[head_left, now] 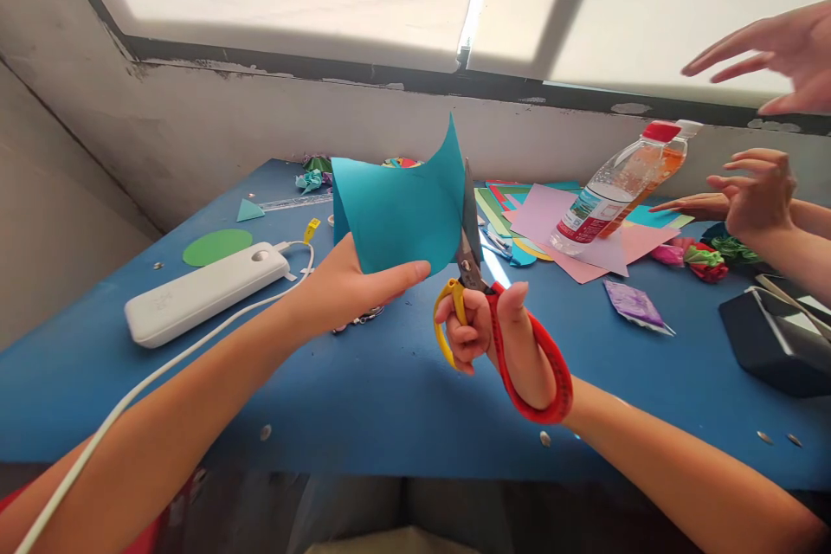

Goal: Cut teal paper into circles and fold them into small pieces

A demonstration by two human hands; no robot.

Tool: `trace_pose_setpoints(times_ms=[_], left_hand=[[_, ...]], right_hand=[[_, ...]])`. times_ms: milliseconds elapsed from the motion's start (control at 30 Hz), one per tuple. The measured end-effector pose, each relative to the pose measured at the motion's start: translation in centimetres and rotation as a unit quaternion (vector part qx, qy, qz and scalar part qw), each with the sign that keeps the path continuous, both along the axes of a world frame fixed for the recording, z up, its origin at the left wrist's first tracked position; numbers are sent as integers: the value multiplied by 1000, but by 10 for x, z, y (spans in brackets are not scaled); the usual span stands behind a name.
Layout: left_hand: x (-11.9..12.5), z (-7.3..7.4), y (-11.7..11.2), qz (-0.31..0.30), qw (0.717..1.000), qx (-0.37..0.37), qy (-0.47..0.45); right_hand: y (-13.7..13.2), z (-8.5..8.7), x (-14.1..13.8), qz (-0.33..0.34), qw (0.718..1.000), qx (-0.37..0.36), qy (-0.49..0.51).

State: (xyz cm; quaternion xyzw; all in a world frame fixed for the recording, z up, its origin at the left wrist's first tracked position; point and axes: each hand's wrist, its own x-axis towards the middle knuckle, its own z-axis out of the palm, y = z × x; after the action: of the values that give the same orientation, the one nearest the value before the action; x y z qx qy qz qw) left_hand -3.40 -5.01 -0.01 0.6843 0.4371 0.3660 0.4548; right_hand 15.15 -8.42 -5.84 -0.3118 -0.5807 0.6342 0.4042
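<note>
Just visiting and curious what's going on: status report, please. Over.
Left grip holding teal paper. Right grip on scissors, blades at the paper's right edge. Nothing visibly blocking the blades; other hands off to the right.

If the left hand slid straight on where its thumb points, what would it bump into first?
The left hand would probably meet the scissors first, around their pivot, though depth is hard to judge here.

Teal paper (402, 212) conceals most fingers of the left hand (338, 281) from my remote station. The clear bottle (597, 206) partly covers the orange-tinted bottle (670, 163). The right edge crops the black box (763, 346). I cannot read the small marking (161, 306) on the white power bank (211, 293).
</note>
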Motion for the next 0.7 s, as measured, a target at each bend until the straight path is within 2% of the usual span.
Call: trace_pose_setpoints(times_ms=[167,300,500,700], left_hand=[[1,-8,2,21,996,34,-85],[7,-16,-4,46,992,17,-119],[11,-13,-9,-4,993,-4,-117],[7,-15,-13,-30,985,56,-163]], right_hand=[[-4,5,-5,-23,1000,-12,4],[-5,0,-6,-14,1000,-21,15],[-4,0,-8,-16,999,-23,18],[-4,2,-9,-24,999,-10,25]])
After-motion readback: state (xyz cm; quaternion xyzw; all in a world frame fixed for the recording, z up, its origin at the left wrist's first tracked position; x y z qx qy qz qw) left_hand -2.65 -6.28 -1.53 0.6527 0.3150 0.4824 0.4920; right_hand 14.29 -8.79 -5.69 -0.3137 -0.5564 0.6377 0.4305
